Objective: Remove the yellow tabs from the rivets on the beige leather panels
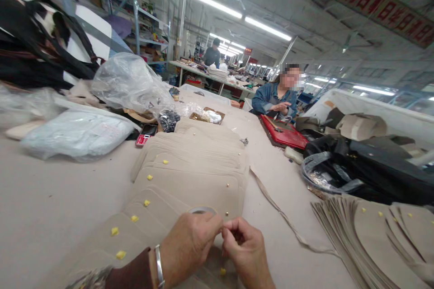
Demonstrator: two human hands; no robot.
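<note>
My left hand (190, 244) and my right hand (247, 248) meet at the fingertips, both closed in a pinch. Whatever they grip is too small and too covered by the fingers to make out. Beneath them lie overlapping beige panels (190, 180), fanned out toward the far end of the table. Several carry a small yellow tab (147, 202), and a few show gold-coloured studs (228, 185) near the right edge. Just behind my left hand, the rim of a pale ring-shaped thing (202, 210), like a tape roll, is partly hidden.
More beige panels (369, 235) fan out at right, near a long beige strip (281, 212). Black bags (373, 167) and a red board with a hammer (285, 133) lie beyond. Plastic-wrapped packages (81, 133) sit left. A co-worker (276, 97) is across the table.
</note>
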